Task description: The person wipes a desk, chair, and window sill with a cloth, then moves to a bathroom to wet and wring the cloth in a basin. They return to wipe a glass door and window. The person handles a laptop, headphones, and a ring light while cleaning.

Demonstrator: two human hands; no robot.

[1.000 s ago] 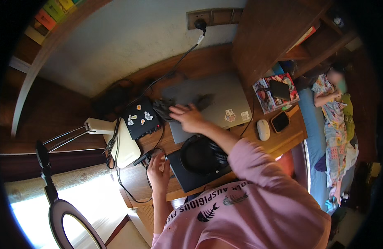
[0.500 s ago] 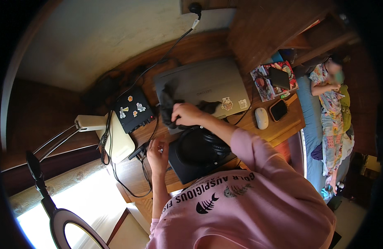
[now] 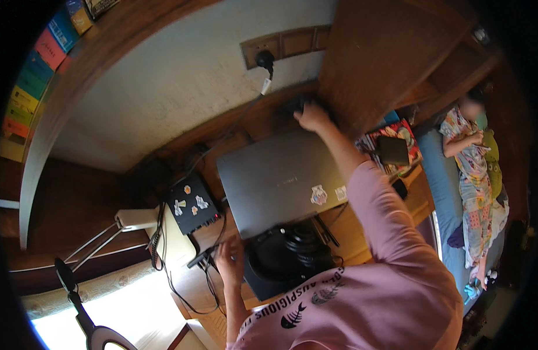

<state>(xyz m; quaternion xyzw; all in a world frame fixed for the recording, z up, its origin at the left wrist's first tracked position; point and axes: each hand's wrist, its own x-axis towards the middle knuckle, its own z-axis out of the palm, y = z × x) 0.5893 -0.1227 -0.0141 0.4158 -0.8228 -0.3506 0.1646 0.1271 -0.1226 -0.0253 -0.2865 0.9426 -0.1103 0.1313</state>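
A closed grey laptop (image 3: 275,181) with stickers lies on the wooden desk. Beyond its far edge, my right hand (image 3: 313,118) is closed on a dark cloth (image 3: 298,106), low against the wall beside the wooden cabinet side. The cloth is in shadow and partly hidden by the fingers. My left hand (image 3: 229,256) hovers near the laptop's front left corner, fingers loosely bent and apart, nothing seen in it. Just right of that hand, black headphones (image 3: 298,242) rest on a dark flat case (image 3: 260,283).
Left of the laptop sit a black box (image 3: 193,204) with stickers, loose black cables (image 3: 167,280) and a white lamp base (image 3: 178,236). A plug (image 3: 264,59) is in the wall socket. Magazines (image 3: 410,143) lie at right under a black case (image 3: 392,150). A person (image 3: 467,175) lies on a bed.
My right hand has moved with the dark cloth from the laptop lid to the desk's back edge by the wall. The left hand stays near the laptop's front left corner. The view has tilted up.
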